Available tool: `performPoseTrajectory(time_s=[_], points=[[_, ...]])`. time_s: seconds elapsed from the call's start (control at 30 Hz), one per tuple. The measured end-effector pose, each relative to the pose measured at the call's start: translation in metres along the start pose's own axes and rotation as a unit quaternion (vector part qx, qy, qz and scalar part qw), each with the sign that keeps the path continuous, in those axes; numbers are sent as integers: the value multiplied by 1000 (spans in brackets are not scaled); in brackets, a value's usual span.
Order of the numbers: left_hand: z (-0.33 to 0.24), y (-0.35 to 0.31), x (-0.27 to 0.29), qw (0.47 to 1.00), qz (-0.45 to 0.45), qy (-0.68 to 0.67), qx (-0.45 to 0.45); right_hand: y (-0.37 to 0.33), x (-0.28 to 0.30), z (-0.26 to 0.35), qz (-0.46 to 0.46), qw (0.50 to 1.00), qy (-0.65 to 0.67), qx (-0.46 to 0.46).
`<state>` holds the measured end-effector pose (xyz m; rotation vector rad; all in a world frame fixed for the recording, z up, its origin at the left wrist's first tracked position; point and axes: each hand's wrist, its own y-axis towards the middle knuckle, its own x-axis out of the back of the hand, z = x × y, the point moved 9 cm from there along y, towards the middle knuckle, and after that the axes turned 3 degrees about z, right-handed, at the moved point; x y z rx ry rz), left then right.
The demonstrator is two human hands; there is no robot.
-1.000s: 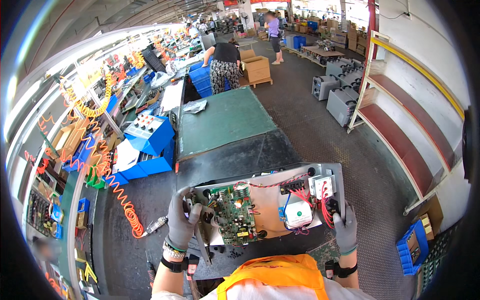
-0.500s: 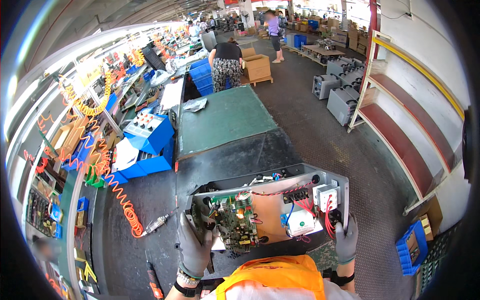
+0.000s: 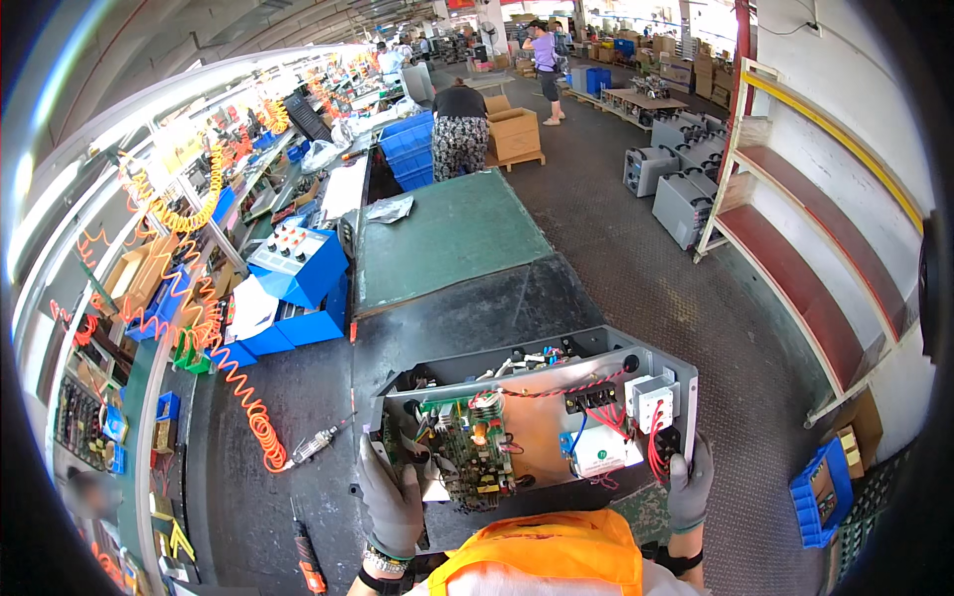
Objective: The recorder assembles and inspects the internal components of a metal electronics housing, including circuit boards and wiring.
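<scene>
An open grey metal machine chassis (image 3: 556, 370) sits at the near end of the dark bench. Inside it are a green circuit board (image 3: 467, 452), red and blue wires, a white box-shaped part (image 3: 603, 449) and a white block (image 3: 651, 397) at the right end panel. My left hand (image 3: 391, 502), in a grey glove, grips the chassis's left end, fingers partly behind the panel. At the opposite end my right hand (image 3: 690, 487), gloved too, is closed on the panel's lower edge beside a black part. The undersides of both grips are hidden.
A pneumatic screwdriver (image 3: 316, 445) on an orange coiled hose (image 3: 260, 437) and a red-black screwdriver (image 3: 307, 551) lie left of the chassis. Beyond stand blue bins (image 3: 308, 323) and a green mat (image 3: 447, 238). A shelf rack (image 3: 795, 228) stands right; a co-worker (image 3: 460, 129) bends ahead.
The chassis is tipped slightly, showing more of its inside behind the long rail, with both hands still on its ends. The co-worker ahead has shifted right and bent lower.
</scene>
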<state>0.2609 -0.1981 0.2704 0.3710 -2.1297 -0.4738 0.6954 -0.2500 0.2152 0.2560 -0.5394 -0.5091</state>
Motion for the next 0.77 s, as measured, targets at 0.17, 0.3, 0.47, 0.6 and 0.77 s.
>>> performPoseTrajectory(time_s=[0.17,0.3,0.47,0.6,0.77], points=[[-2,1,2,1000,-8,-12,0,0,1,2,-7,1000,-11,1],[-4,2,4,1000,-14,-21,2,-1,1,5,-7,1000,-7,-9],[-3,1,4,1000,-24,-15,1,1,2,7,-4,1000,-9,-2],[-2,1,4,999,-21,-43,22,0,1,7,-2,1000,-8,-13],[5,-1,2,997,-28,-64,20,1,2,9,-4,1000,-2,-24]])
